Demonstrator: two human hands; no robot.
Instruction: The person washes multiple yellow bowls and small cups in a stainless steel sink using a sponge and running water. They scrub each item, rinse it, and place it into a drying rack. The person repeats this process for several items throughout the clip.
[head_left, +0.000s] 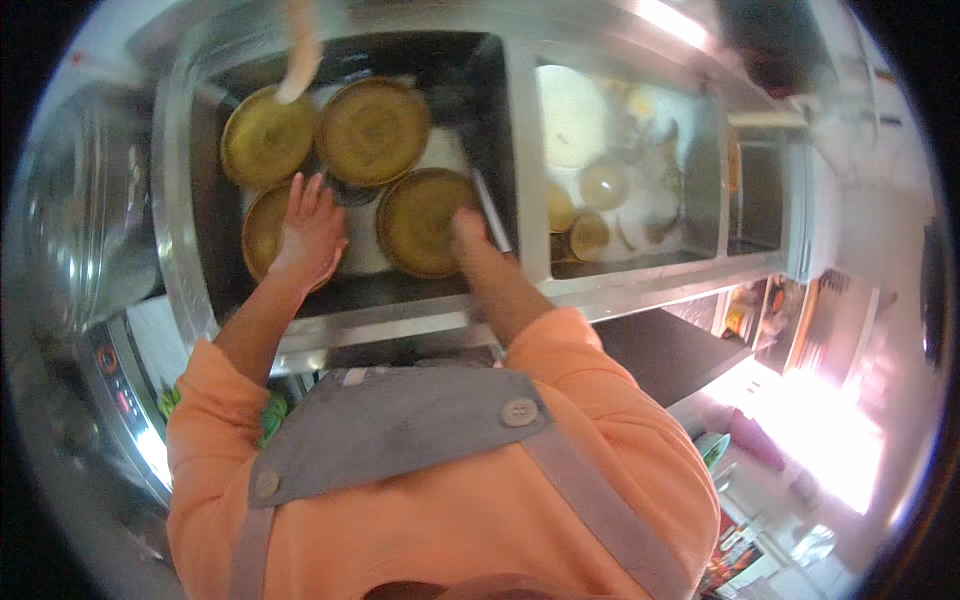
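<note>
Several round yellow-brown plates lie in the left basin of a metal sink (405, 319). My left hand (309, 225) rests with spread fingers on the near left plate (262, 229). At the right edge of the near right plate (420, 225) is my right hand (472, 232), blurred; whether it grips the rim I cannot tell. Behind them lie a far left plate (270, 139) and a far middle plate (373, 131). A long, thin, pale metallic object (491, 210) leans along the basin's right side, beside my right hand.
A blurred, pale curved object (301, 60), perhaps a faucet spout, reaches over the far left plate. The right basin (630, 270) holds a large white round item (570, 116), small bowls (589, 236) and other dishes. A dark surface (660, 352) adjoins the sink's near right edge.
</note>
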